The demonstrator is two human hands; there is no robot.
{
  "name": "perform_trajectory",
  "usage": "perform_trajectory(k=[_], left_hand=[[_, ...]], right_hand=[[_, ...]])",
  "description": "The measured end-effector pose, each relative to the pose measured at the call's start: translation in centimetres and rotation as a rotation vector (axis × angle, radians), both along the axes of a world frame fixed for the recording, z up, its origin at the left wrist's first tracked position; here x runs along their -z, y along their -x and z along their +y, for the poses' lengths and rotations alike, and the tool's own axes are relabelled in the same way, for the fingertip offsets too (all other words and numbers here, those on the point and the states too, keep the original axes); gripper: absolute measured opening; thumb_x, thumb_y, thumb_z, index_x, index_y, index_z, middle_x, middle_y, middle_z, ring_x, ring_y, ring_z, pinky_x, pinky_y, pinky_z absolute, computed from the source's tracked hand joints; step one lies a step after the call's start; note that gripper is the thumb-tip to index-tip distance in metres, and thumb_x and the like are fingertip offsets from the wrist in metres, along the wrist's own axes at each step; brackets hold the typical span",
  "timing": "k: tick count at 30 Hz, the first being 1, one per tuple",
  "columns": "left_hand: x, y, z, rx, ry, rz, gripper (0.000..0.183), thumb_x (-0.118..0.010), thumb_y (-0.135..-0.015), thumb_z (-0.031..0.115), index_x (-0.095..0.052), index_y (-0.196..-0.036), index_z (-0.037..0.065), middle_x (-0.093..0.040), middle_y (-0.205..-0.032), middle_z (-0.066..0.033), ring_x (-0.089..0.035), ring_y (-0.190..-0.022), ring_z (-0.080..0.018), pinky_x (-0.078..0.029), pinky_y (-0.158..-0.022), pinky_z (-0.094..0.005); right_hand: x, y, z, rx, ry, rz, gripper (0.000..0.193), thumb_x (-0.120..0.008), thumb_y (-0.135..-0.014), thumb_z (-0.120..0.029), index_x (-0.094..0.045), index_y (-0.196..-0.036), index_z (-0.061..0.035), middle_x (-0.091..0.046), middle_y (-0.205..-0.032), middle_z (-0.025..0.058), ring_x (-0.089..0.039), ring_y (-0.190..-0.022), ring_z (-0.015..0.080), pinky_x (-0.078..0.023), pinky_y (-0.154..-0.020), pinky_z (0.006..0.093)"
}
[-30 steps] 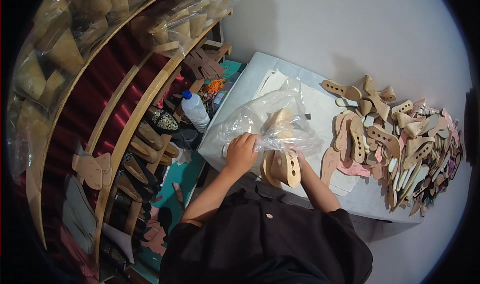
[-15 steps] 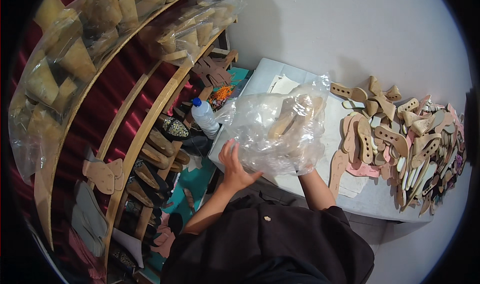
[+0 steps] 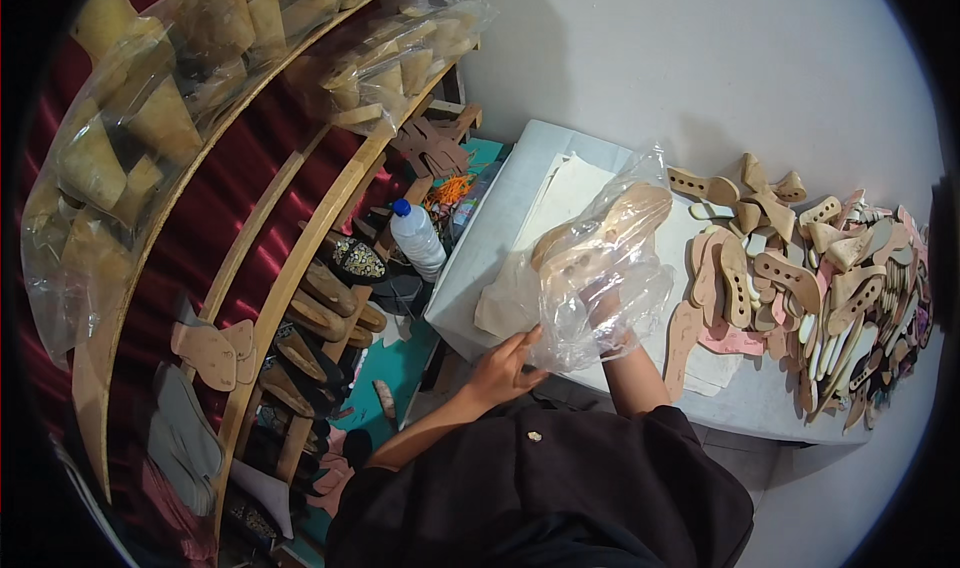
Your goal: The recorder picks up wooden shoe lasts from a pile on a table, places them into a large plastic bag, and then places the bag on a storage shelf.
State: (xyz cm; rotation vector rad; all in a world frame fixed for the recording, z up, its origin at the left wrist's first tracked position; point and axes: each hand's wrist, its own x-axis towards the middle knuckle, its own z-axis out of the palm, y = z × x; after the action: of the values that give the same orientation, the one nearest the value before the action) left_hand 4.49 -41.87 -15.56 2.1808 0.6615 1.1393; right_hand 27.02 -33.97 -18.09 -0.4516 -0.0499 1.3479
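Holding clear bag (image 3: 600, 288) of soles
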Motion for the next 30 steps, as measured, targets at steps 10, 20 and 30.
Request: perform_trajectory(k=[10, 20, 30], left_hand=[[-5.7, 2.5, 10.1, -0.272, -0.086, 0.011, 0.065, -0.059, -0.078, 0.042, -0.043, -0.127, 0.003, -0.043, -0.126, -0.0195, -0.041, -0.116, -0.0318, -0.034, -0.094, -0.0387], [0.1, -2.6, 14.2, 0.742, 1.307, -0.087, 0.090, -0.025, -0.081, 0.073, -0.015, -0.143, 0.008, -0.023, -0.145, -0.0075, -0.019, -0.134, -0.0229, -0.016, -0.108, -0.0387], [-0.8, -4.1, 14.3, 0.216, 0.762, -0.135, 0.078, -0.049, -0.087, 0.047, -0.014, -0.142, 0.005, -0.015, -0.146, -0.0179, -0.014, -0.135, -0.0259, -0.014, -0.109, -0.0360]], right_hand=[[1.4, -0.1, -2.1, -0.176, -0.002, -0.089, 0.036, -0.056, -0.083, -0.025, -0.049, -0.111, -0.0037, -0.058, -0.095, 0.0139, -0.059, -0.082, 0.0258, -0.051, -0.071, 0.0367], [8.4, -0.5, -4.9, -0.256, -0.034, -0.194, 0.035, -0.054, -0.085, -0.026, -0.049, -0.112, -0.0038, -0.058, -0.096, 0.0132, -0.059, -0.084, 0.0248, -0.052, -0.072, 0.0361], [14.1, -1.6, -2.9, -0.337, -0.046, -0.260, 0.034, -0.051, -0.087, -0.027, -0.049, -0.112, -0.0040, -0.058, -0.097, 0.0125, -0.060, -0.085, 0.0238, -0.052, -0.072, 0.0355]])
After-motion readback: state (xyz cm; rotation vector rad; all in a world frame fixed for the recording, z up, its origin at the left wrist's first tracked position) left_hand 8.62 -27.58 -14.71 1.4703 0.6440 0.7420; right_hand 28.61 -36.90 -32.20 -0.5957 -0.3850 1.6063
